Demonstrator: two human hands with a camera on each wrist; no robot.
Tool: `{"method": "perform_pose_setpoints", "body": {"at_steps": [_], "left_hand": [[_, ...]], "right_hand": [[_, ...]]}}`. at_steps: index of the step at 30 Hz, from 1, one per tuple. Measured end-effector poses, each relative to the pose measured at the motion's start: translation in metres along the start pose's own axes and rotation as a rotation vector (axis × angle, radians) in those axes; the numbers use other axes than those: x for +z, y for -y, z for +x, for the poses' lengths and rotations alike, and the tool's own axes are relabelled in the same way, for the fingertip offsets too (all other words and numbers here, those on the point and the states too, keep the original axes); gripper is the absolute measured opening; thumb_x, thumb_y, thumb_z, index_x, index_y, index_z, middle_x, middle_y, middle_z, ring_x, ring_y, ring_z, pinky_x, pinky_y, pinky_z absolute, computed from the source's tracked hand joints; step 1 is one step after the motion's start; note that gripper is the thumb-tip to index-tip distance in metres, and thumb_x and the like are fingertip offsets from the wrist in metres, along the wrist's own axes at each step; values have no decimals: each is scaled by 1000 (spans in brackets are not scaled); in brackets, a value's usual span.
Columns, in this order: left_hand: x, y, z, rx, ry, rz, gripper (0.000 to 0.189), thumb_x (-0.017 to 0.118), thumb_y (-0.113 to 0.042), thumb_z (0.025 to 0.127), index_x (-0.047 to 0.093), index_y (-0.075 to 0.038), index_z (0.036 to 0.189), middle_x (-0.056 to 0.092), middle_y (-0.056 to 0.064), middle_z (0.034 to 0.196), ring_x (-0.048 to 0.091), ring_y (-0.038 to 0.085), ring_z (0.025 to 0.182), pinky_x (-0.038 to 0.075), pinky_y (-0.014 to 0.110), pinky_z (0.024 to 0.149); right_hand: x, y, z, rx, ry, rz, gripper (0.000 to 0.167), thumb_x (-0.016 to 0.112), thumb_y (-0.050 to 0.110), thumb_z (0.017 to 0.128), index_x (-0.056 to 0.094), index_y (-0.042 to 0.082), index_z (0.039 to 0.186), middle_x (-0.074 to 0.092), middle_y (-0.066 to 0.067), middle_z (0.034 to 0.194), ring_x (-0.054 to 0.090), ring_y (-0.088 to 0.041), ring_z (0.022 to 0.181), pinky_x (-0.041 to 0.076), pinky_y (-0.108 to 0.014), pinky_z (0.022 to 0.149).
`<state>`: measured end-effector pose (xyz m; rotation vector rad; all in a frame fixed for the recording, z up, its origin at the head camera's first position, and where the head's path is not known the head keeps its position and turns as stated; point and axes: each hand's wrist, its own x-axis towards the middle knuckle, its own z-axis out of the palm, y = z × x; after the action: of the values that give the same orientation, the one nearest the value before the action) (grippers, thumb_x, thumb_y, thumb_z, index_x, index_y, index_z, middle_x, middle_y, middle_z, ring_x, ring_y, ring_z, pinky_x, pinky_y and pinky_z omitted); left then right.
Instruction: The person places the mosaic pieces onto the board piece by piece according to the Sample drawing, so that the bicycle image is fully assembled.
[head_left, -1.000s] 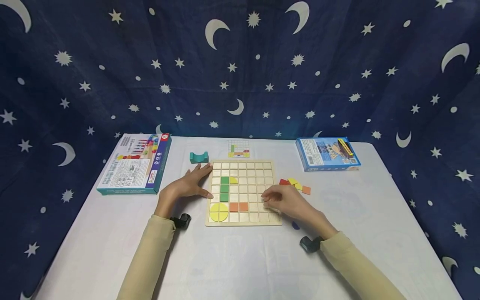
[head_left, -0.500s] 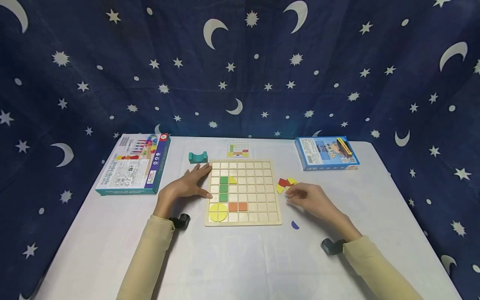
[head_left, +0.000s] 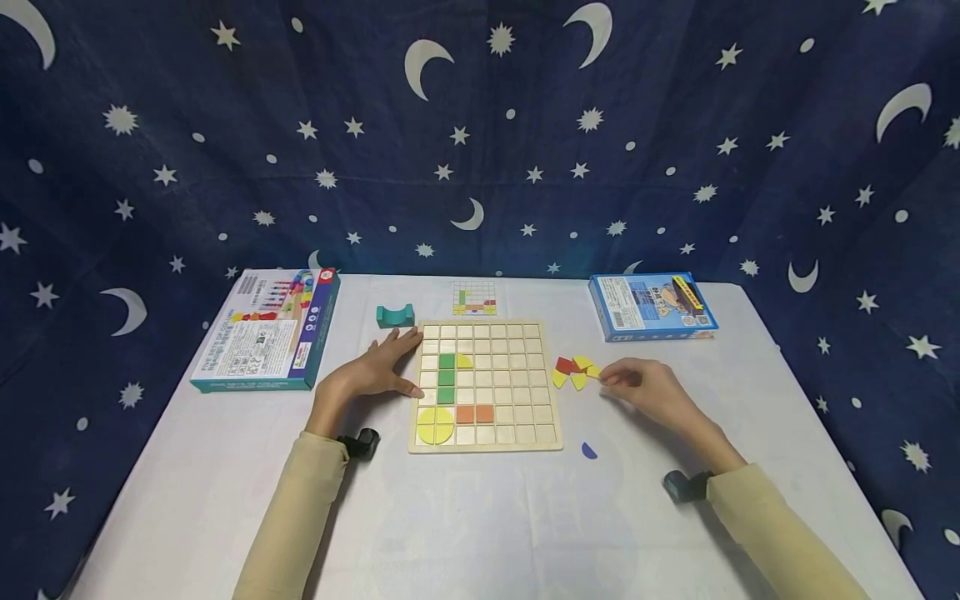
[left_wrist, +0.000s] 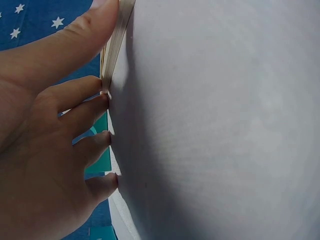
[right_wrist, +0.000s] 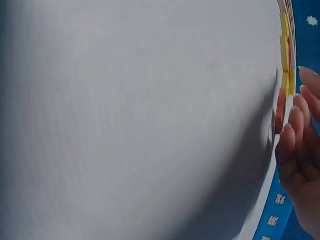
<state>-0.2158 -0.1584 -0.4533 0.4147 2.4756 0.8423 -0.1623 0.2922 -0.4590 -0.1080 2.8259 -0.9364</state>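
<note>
A wooden grid board (head_left: 517, 358) lies mid-table, with several green squares (head_left: 446, 377), two orange squares (head_left: 475, 414), a yellow circle of quarter pieces (head_left: 435, 425) and one yellow quarter piece (head_left: 464, 361) on it. My left hand (head_left: 375, 367) rests spread at the board's left edge; in the left wrist view its thumb and fingertips touch the wooden side. Right of the board, my right hand (head_left: 648, 390) bends its fingers over loose yellow pieces (head_left: 578, 382) and a red square (head_left: 564, 366). An orange piece (right_wrist: 280, 111) shows by its fingertips in the right wrist view.
A pattern card (head_left: 474, 297) lies behind the board, beside a teal arched block (head_left: 395, 316). One game box (head_left: 266, 329) stands at the left, a blue box (head_left: 652, 307) at the back right. A dark blue half-round piece (head_left: 589, 451) lies near the front.
My right hand has moved right, from over the board to the loose pieces, uncovering the blue half-round piece and covering the orange square there. My left hand stays in place.
</note>
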Motion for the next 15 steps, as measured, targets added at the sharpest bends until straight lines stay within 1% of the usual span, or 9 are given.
{"method": "perform_pose_setpoints", "body": {"at_steps": [5,8,12,15], "left_hand": [[0,0,1,-11,0,4,109,89,-29,80,23,-12,165,13,13,173,-3,39,160,-4,64,126],[0,1,1,-18,1,7,109,89,-30,80,23,-13,165,13,13,173,-3,40,160,-3,65,126],[0,1,1,-22,2,4,109,89,-29,79,23,-13,165,13,13,173,-3,40,160,-2,66,126],[1,1,1,-15,2,5,109,89,-29,80,23,-13,165,13,13,173,-3,40,160,-3,65,126]], "right_hand": [[-3,-7,6,32,-28,-3,25,79,17,91,76,5,113,73,-7,95,60,-22,85,52,-24,66],[-4,-8,8,52,-30,-23,28,79,19,91,75,3,114,72,-10,97,60,-24,88,52,-27,70],[-4,-5,9,79,-11,-57,32,79,21,91,74,1,115,71,-14,102,58,-28,92,51,-32,77],[-4,-1,8,99,3,-63,31,79,21,90,72,0,113,69,-16,103,57,-29,93,51,-33,78]]}}
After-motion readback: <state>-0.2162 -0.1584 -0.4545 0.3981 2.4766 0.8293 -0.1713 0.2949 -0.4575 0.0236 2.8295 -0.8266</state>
